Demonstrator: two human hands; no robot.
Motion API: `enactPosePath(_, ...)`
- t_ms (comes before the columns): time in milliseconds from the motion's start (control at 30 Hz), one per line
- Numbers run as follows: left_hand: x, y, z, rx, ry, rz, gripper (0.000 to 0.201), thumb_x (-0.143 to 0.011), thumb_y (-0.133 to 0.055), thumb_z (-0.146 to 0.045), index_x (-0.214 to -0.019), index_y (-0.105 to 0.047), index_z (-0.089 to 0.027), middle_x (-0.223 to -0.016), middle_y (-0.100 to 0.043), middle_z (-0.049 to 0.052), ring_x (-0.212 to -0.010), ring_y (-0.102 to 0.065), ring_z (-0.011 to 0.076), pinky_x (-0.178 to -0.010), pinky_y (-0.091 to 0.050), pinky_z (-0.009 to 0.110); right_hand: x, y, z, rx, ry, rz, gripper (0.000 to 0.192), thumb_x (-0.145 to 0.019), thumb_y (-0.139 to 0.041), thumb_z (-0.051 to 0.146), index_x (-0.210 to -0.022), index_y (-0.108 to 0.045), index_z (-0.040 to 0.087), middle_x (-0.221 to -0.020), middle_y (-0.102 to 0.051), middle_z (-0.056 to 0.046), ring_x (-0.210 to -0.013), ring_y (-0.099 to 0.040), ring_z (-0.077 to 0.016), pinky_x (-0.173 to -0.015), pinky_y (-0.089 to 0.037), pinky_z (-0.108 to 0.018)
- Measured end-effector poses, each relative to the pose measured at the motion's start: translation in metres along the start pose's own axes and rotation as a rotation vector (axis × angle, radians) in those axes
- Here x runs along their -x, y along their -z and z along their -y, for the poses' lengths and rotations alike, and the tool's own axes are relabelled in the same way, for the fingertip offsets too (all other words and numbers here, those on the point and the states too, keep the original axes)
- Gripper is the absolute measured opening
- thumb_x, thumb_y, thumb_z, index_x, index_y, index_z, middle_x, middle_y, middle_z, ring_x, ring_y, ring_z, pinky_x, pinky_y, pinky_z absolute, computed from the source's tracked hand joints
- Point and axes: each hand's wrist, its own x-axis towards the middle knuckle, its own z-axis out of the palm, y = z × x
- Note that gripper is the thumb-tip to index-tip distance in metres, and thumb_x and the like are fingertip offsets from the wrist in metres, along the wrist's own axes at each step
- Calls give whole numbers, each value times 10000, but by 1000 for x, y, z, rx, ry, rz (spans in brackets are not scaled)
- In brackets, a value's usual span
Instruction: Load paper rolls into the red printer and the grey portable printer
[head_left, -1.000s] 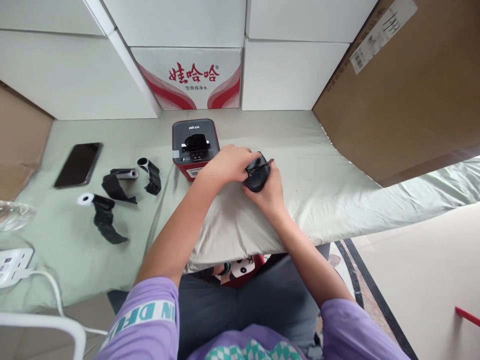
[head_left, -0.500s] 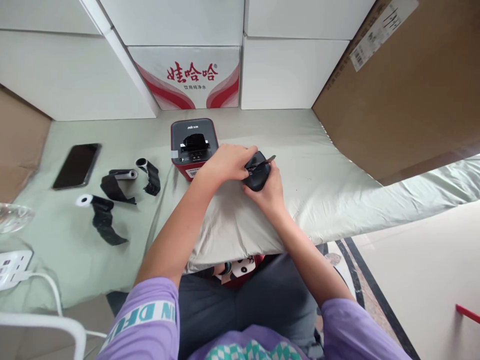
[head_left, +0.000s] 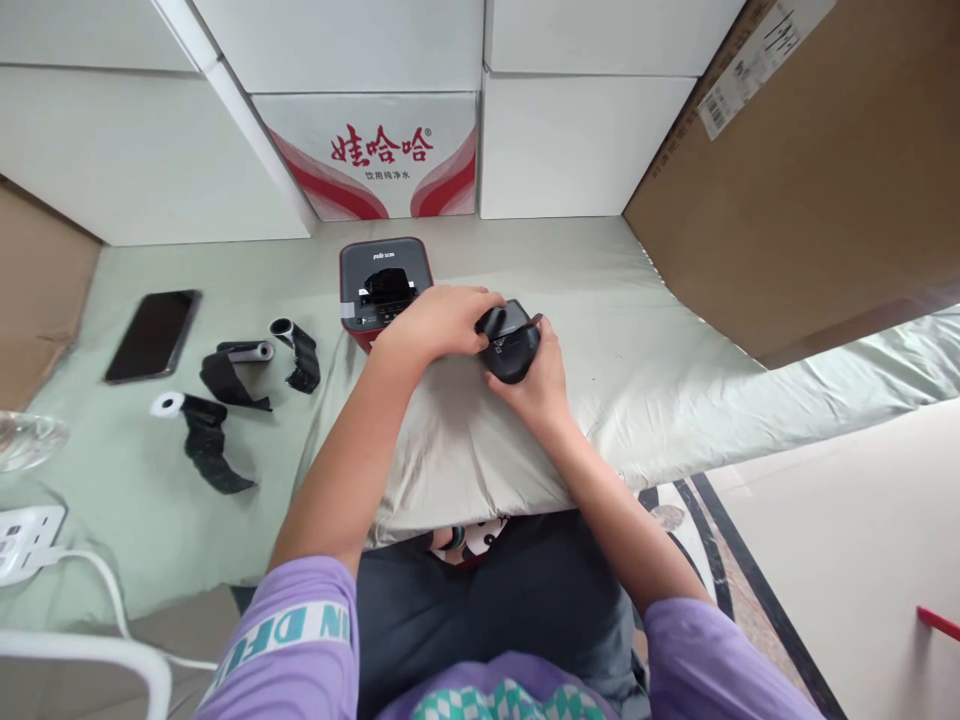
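Observation:
A small black rounded device [head_left: 513, 345] rests on the pale green cloth [head_left: 645, 330] in front of me. My right hand [head_left: 537, 385] cups it from below and the right. My left hand [head_left: 439, 320] lies over its left side, fingertips pinching a black piece at its top. Just behind my left hand stands a red and dark grey label printer [head_left: 381, 285] with its top compartment showing.
Three ribbon rolls with loose black tape [head_left: 225, 395] and a black phone [head_left: 154, 333] lie to the left. A power strip [head_left: 26, 530] sits at the left edge. White boxes [head_left: 585, 140] line the back, and a brown cardboard box [head_left: 810, 180] stands at right.
The thin flap that stuck out at the device's upper right has come down against it. My left fingers have shifted slightly left over the top. Both hands stay on the device.

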Motion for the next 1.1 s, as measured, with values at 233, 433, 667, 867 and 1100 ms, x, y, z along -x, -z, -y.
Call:
enactPosePath(233,-2,5,0,-5,110,-39,443,-1013,-460,-370,-1432,-588,-302,-1363,-691,40,-1225,-640,268,-1002,-469,348,1,-3,-6,69,61,-2,1110,-712,-809,451,-1585,-187,163,-1484,-474,-245,-1351,-498,-432,-1118,-424,-661)
enactPosePath(433,-19,-11,-3,45,47,-29,476,-1013,-465,-475,-1445,-598,-325,-1397,-673,40,-1239,-637,259,-988,-476,329,-1,-3,-6,52,120,61,1109,-733,-783,512,-1596,-159,203,-1510,-459,-235,-1370,-493,-452,-1134,-402,-686)
enactPosePath(667,-26,-15,-7,60,72,-42,397,-952,-537,-483,-1211,-760,-282,-1171,-769,56,-1073,-688,262,-890,-502,338,0,-6,-6,25,135,98,1145,-686,-821,430,-1604,-177,197,-1499,-481,-223,-1379,-489,-440,-1154,-397,-670)
enactPosePath(867,-30,-15,-16,115,149,-73,299,-924,-579,-431,-1034,-798,-258,-979,-776,68,-915,-689,260,-801,-495,353,1,-6,-8,20,123,81,1156,-668,-840,402,-1600,-185,203,-1506,-480,-218,-1399,-483,-437,-1177,-387,-665)
enactPosePath(1100,-35,-24,-2,286,-49,-65,246,-928,-511,-268,-1014,-739,-233,-1093,-712,60,-927,-652,213,-837,-494,328,-1,-3,-2,4,105,111,1197,-677,-859,453,-1627,-164,236,-1539,-452,-204,-1409,-479,-436,-1163,-410,-661)
